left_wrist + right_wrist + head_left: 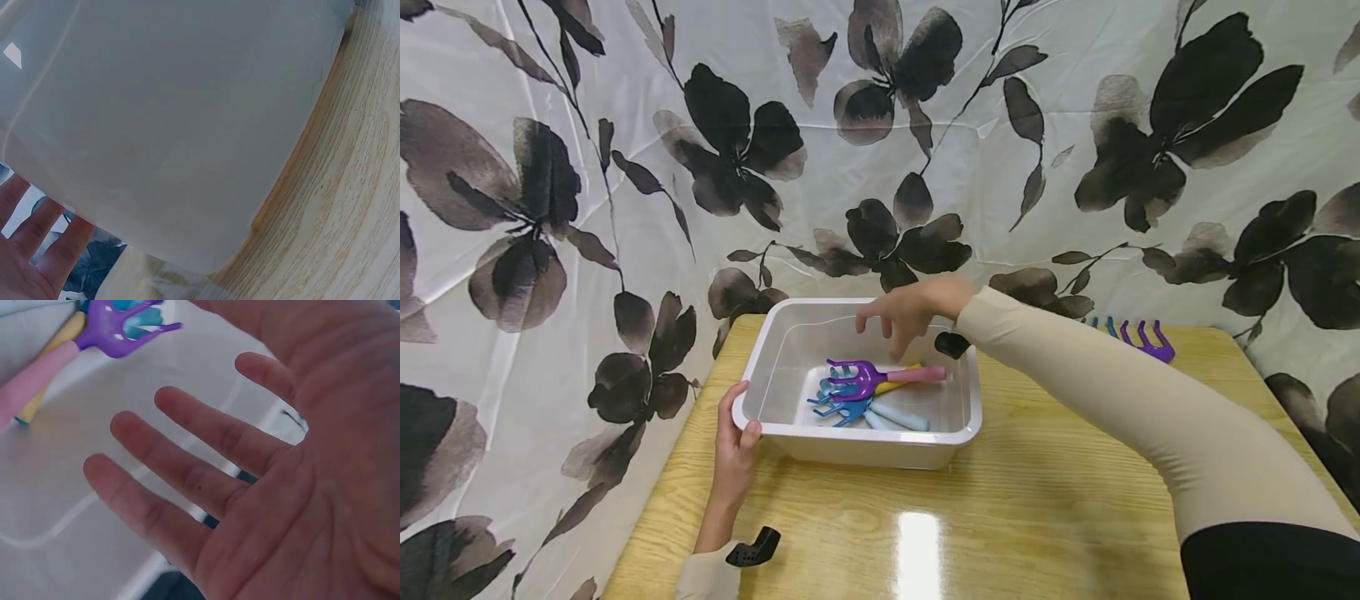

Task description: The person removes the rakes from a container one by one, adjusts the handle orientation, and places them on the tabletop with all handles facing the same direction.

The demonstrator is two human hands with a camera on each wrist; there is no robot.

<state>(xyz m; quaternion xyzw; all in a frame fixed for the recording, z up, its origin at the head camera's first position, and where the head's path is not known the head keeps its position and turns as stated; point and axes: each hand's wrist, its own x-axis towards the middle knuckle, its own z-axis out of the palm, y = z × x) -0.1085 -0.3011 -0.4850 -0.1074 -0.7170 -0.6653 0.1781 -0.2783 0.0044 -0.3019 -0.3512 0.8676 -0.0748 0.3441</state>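
Observation:
A white plastic basin [880, 450] stands on the wooden table, holding several toy hand rakes. On top lies a purple rake [867, 380] with a pink handle, across a yellow handle [891, 386]. Blue rakes with pale blue handles [901, 416] lie beneath and beside it. My left hand [734, 454] grips the basin's left rim near the front corner, thumb on the rim and fingers along the outside. Over the back of the basin hovers my right hand [917, 310], fingers spread and holding nothing. In the right wrist view, its palm [262, 531] is apart from the purple rake.
At the table's back right, another purple rake [1156, 343] and blue tines show behind my right sleeve [1075, 375]. A floral cloth [1000, 150] hangs behind and to the left of the table [1037, 517].

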